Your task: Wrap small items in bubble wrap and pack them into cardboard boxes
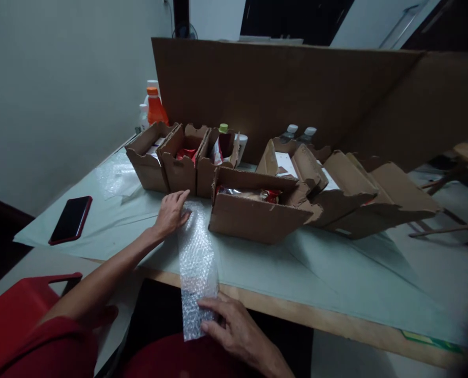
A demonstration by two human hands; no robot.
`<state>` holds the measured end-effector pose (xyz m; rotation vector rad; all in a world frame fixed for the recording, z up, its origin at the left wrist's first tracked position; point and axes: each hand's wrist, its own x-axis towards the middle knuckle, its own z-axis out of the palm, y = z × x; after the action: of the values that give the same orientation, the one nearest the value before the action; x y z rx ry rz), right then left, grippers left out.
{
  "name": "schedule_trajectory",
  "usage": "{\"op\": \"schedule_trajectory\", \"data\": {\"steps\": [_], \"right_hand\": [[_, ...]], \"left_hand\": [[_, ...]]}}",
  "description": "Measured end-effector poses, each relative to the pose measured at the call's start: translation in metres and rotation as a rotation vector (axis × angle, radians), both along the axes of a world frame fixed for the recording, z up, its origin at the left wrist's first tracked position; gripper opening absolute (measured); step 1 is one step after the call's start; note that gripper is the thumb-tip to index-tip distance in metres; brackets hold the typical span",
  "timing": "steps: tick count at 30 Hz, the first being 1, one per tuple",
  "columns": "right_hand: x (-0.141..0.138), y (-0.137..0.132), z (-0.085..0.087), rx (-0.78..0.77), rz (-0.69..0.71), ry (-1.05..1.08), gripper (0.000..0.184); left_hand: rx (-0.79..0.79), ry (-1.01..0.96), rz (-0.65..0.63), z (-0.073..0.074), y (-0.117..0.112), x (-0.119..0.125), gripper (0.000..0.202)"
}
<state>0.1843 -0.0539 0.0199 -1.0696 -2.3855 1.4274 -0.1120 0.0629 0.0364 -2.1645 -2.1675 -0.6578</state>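
Bubble wrap [198, 257] was the centre of it all, one long strip running away from the person's lap, its near end out past the wooden edge [297, 313] of the table and the rest lying on the pale green cover [265, 273].

Down at that near end, the right hand [243, 328] was in contact, forefinger across the bubbles, thumb by the side; how firmly it gripped, one couldn't tell. Off to the left sat a red plastic seat [19, 310], beside the red sleeve [60, 346].

Further up, the left hand [170, 212] was at the strip's far end, palm down, fingers stretched out rather than clenched, thumb and fingertips at its left edge. Well to its left lay a dark phone [71, 220] with a red rim.

Just right of the strip stood the front box [253, 218], red and shiny packets [271, 196] inside! Behind, three narrow boxes [145, 168] lined up, a crumpled clear sheet [117, 176] to their left, more tilted boxes [344, 210] over on the right.

And beyond those, an orange bottle [155, 110], white-capped bottles [291, 128], and a broad cardboard panel [277, 94] right across.
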Motion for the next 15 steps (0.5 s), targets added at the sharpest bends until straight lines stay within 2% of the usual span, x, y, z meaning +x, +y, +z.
{"op": "schedule_trajectory", "data": {"steps": [2, 4, 5, 7, 9, 10, 13, 15], "right_hand": [[0.001, 0.003, 0.004, -0.085, -0.013, 0.044, 0.038], [-0.001, 0.007, 0.007, -0.197, -0.023, 0.139, 0.030], [-0.004, 0.010, 0.009, -0.249, -0.031, 0.199, 0.026], [-0.013, 0.017, 0.011, -0.344, -0.061, 0.314, 0.027], [-0.025, 0.025, 0.010, -0.434, -0.085, 0.408, 0.037], [-0.031, 0.029, 0.009, -0.479, -0.098, 0.456, 0.041], [-0.041, 0.036, 0.004, -0.531, -0.177, 0.588, 0.056], [-0.040, 0.038, 0.001, -0.424, -0.257, 0.590, 0.062]], "left_hand": [[-0.020, -0.104, -0.189, -0.003, -0.045, -0.009, 0.052], [-0.144, -0.220, -0.461, -0.002, -0.099, -0.015, 0.050], [-0.241, -0.271, -0.561, -0.001, -0.124, -0.014, 0.053], [-0.377, -0.319, -0.645, 0.001, -0.163, -0.004, 0.071], [-0.357, -0.366, -0.600, -0.004, -0.179, 0.014, 0.078], [-0.305, -0.416, -0.528, -0.008, -0.178, 0.022, 0.071], [-0.189, -0.641, -0.205, -0.023, -0.150, 0.038, 0.035], [-0.185, -0.755, -0.038, -0.030, -0.126, 0.039, 0.032]]}}
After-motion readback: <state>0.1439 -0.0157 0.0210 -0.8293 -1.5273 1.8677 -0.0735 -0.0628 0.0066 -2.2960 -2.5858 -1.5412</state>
